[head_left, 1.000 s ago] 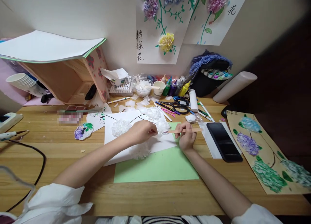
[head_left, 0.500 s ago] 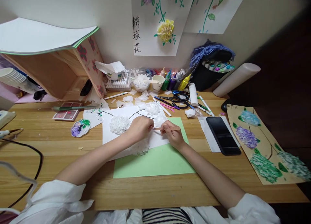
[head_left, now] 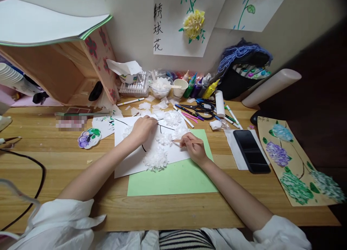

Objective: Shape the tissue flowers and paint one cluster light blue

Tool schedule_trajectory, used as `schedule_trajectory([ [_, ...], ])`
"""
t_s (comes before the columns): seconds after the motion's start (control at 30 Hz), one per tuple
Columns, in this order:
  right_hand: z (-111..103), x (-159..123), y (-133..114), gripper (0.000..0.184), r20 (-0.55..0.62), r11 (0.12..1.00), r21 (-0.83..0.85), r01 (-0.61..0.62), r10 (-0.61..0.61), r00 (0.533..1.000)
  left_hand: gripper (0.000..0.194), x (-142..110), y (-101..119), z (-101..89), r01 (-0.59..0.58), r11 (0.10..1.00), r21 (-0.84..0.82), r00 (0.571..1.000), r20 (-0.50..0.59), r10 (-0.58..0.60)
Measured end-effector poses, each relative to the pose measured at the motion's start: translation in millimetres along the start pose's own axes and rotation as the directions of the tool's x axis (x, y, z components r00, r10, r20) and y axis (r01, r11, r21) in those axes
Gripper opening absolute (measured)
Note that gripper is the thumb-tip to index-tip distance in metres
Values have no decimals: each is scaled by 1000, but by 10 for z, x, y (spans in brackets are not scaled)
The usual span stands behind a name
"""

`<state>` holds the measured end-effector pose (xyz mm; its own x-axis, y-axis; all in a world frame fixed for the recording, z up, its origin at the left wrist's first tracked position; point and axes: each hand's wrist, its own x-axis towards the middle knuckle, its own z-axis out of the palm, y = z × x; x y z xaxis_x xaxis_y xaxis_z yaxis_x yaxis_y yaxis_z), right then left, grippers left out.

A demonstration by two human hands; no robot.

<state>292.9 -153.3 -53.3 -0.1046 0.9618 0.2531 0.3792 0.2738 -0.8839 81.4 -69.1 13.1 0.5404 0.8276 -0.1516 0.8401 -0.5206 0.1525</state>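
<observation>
Green paper (head_left: 173, 183) is overlapped by white paper (head_left: 127, 165) bearing white flowers (head_left: 155, 159). Over it a stick (head_left: 198, 141), laid crosswise, tip leftward, is pinched by the right hand (head_left: 195, 149). The left hand (head_left: 145, 128) is curled, any hold hidden. Scissors (head_left: 200, 107) are seen beyond.

The wooden table (head_left: 173, 214) bears a white sheet (head_left: 132, 162) overlapping a green sheet (head_left: 173, 181), black scissors (head_left: 199, 107) and paper scraps (head_left: 144, 106).
</observation>
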Motion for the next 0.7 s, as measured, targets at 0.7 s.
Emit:
schedule_trajectory([
  [0.7, -1, 58, 11, 37, -27, 991, -85, 100, -103, 994, 36, 76, 2, 34, -46, 987, 151, 998, 49, 39],
])
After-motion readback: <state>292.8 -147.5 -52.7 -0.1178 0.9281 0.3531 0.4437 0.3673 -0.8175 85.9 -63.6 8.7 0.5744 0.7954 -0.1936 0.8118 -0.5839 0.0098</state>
